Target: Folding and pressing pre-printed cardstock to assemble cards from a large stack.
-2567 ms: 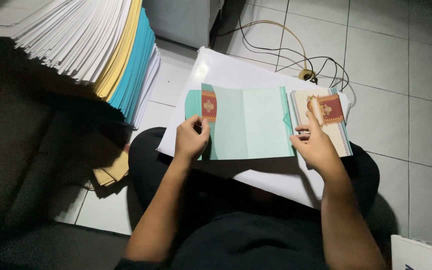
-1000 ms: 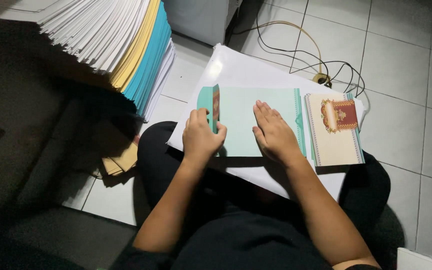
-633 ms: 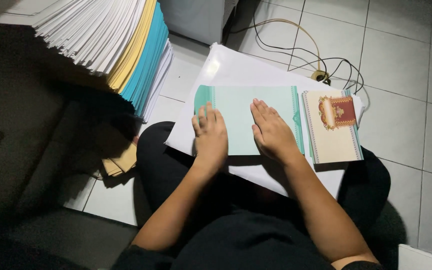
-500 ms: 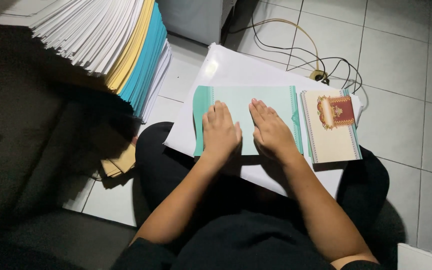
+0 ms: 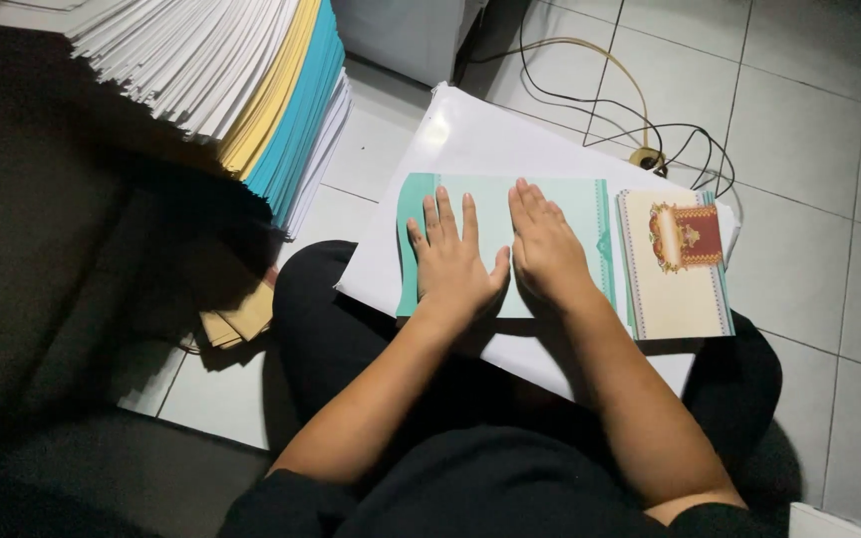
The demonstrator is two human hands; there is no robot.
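both hands lie flat, palms down, fingers stretched and a little spread, gripping nothing: the left hand [image 5: 450,264] and right hand [image 5: 547,249] press side by side on a pale mint-green folded paper card [image 5: 570,214], thumbs almost touching at its middle. the card lies on a large white sheet board [image 5: 470,134] resting across the person's lap, in the middle of that board, with its darker teal left strip [image 5: 408,249] showing beside the left hand's little finger. just right of the mint card, near the board's right edge, lies a cream rectangular card with a red and gold ornament panel [image 5: 675,264], its left edge right next to the mint card's right border; whether they overlap cannot be told. beyond the board's far right corner, black and yellowish cables [image 5: 650,139] loop on the grey tiled floor [image 5: 809,130]. off the board's left side, a tall fanned stack of white, yellow and turquoise paper sheets [image 5: 251,80] leans over the floor, and some tan envelopes [image 5: 241,321] lie in shadow under it, near the person's left knee.
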